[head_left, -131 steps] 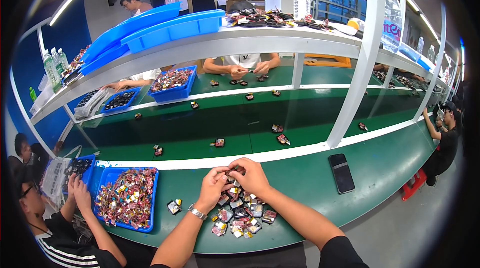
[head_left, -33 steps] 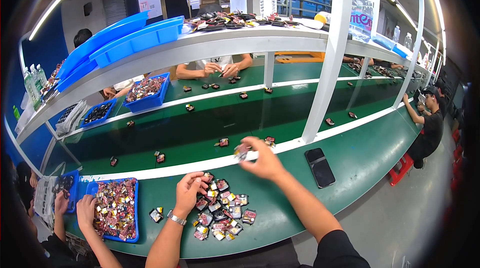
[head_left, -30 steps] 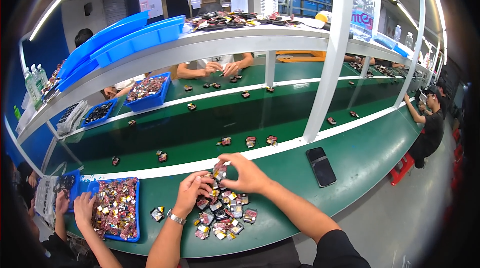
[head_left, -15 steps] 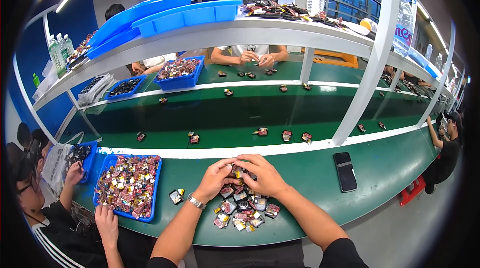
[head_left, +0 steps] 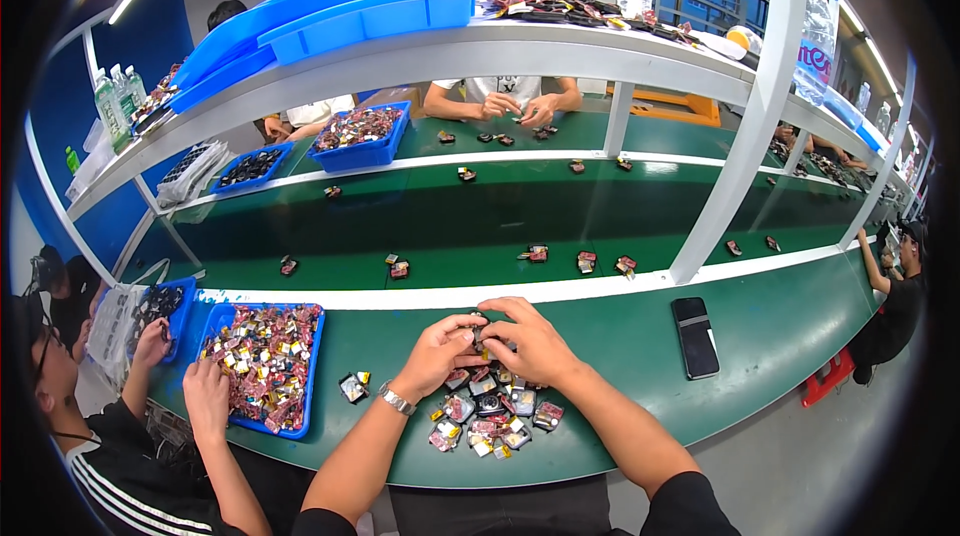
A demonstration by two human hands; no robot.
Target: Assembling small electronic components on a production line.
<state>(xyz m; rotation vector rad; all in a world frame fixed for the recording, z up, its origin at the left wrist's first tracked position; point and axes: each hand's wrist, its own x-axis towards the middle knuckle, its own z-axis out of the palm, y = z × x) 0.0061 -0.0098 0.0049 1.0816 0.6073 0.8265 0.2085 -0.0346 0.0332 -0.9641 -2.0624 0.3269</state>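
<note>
My left hand (head_left: 438,358) and my right hand (head_left: 532,344) meet over the green bench, fingers closed around a small black-cased electronic module (head_left: 480,332). Fingers cover most of it, and a bit of yellow shows beneath. Just below the hands lies a pile of similar modules (head_left: 490,406), with red circuit boards, silvery faces and yellow-and-white parts. One loose module (head_left: 353,388) rests left of my left wrist, which wears a metal-band watch (head_left: 396,400).
A blue tray (head_left: 318,366) heaped with red boards stands at left, a co-worker's hand (head_left: 206,394) at its edge. A black phone (head_left: 694,338) lies right. Beyond the white rail (head_left: 600,286), modules (head_left: 586,262) sit on a green belt. A white post (head_left: 735,136) supports the shelf.
My fingers have shifted around the module, and my right hand's fingers have bent in more. The co-worker's hand at left has risen along the tray. Modules on the belt appear slightly further right.
</note>
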